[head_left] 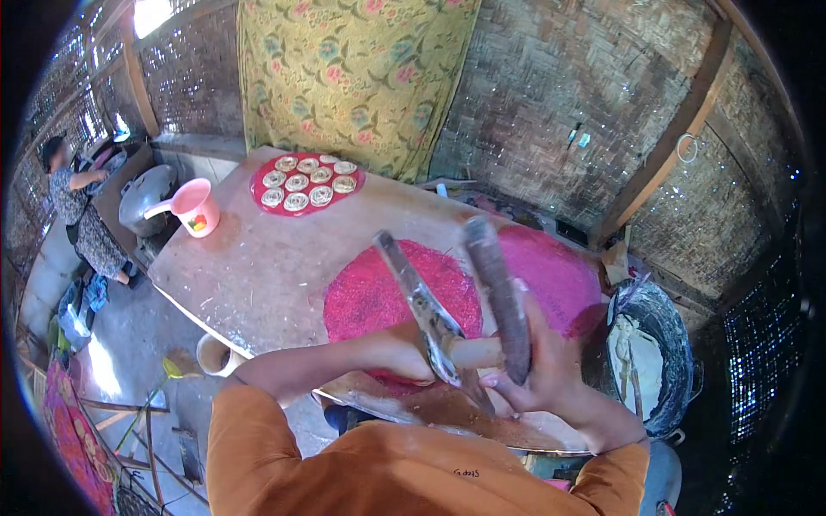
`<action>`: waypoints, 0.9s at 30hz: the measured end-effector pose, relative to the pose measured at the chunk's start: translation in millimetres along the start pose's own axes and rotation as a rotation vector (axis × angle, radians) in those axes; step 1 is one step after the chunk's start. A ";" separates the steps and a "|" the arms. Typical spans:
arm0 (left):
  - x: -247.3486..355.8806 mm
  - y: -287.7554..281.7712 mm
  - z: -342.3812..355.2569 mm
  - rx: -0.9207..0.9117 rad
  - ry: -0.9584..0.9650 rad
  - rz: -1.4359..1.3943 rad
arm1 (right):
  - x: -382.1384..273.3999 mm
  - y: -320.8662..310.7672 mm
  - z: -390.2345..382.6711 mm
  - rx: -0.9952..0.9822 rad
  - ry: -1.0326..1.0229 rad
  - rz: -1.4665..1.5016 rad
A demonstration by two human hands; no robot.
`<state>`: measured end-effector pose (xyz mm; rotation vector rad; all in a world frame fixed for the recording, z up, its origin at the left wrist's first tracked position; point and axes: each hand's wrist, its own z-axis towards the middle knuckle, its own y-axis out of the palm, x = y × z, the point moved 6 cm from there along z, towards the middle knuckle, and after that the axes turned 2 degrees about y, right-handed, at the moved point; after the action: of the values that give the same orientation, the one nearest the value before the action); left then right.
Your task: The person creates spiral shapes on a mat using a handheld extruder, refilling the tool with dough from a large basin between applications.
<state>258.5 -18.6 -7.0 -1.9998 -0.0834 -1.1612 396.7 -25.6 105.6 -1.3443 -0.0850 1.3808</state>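
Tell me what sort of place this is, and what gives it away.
Probably a small home kitchen or food workshop: pale spiral coils sit on the table, a dark tub holds whitish, dough-like stuff, and a large pot stands left.

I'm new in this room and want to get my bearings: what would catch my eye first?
Probably the worn, greyish-brown two-armed tool, held between the left hand and right hand at the table's near edge. Then the pale spiral coils on a round red-pink mat at the table's far left end, below a yellow floral cloth. On the right stands a dark round tub with a white mass inside.
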 end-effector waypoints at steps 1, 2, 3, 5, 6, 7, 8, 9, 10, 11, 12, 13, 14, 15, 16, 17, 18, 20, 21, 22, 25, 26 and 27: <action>-15.1 14.4 4.8 0.023 0.072 -0.060 | -3.1 7.3 5.3 -0.045 -0.023 -0.003; -31.0 29.1 10.6 0.038 0.150 -0.121 | -3.7 12.8 7.5 -0.065 -0.020 0.003; -33.5 29.5 15.6 0.128 0.267 -0.173 | -2.3 15.1 11.1 -0.073 -0.002 0.012; -30.5 19.1 2.5 0.259 0.351 -0.234 | 3.4 23.2 21.4 -0.117 -0.013 0.046; -32.5 14.8 -5.8 0.298 0.336 -0.334 | 14.6 25.5 23.9 -0.174 0.072 0.266; -33.7 11.7 -16.6 0.337 0.312 -0.436 | 25.4 27.2 26.3 -0.212 0.162 0.489; -33.5 5.3 -23.2 0.384 0.287 -0.415 | 34.9 26.9 24.4 -0.287 0.249 0.740; -30.8 0.8 -31.5 0.291 0.305 -0.409 | 42.5 32.0 18.0 -0.394 0.300 0.981; -11.3 -18.0 -48.3 0.196 0.327 -0.403 | 49.5 39.8 7.6 -0.500 0.327 1.198; -13.9 -29.8 -47.2 0.228 0.324 -0.390 | 51.3 41.9 -4.7 -0.547 0.356 1.354; -11.3 -34.7 -62.0 0.396 0.428 -0.608 | 58.3 64.8 -9.7 -0.681 0.341 1.532; -10.3 -45.0 -73.6 0.519 0.602 -0.812 | 63.8 83.7 -7.2 -0.748 0.370 1.629; 1.6 -71.0 -85.3 0.613 0.794 -0.979 | 68.1 105.1 -8.6 -0.791 0.407 1.746; 5.6 -89.5 -85.2 0.645 0.908 -1.049 | 74.0 122.5 -9.9 -0.801 0.453 1.833; 12.3 -107.2 -86.9 0.609 1.093 -1.166 | 80.5 140.1 -6.8 -0.817 0.488 1.899; 17.7 -124.2 -92.6 0.574 1.282 -1.266 | 83.3 154.4 -0.7 -0.840 0.513 1.938; 13.2 -132.8 -99.4 0.636 1.271 -1.259 | 87.0 169.9 7.3 -0.900 0.541 1.965; 8.5 -150.4 -102.7 0.625 1.313 -1.338 | 89.9 179.4 12.4 -0.920 0.570 1.966; 4.4 -158.3 -105.4 0.636 1.319 -1.349 | 89.2 177.1 11.5 -0.924 0.575 1.970; -2.4 -164.7 -104.4 0.753 1.144 -1.210 | 87.3 171.9 12.6 -0.919 0.576 1.950; -53.4 -183.6 -106.7 0.900 0.920 -1.175 | 86.6 155.7 25.6 -0.936 0.576 1.871; -79.7 -189.4 -105.2 0.918 0.886 -1.272 | 87.4 154.1 32.8 -0.937 0.579 1.843; -107.2 -192.9 -103.4 0.929 0.878 -1.275 | 91.3 153.0 45.9 -0.948 0.576 1.802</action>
<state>43.1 76.6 55.5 -0.3510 -1.2866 -2.0862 295.5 14.2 -42.9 -2.8162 1.3150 2.3611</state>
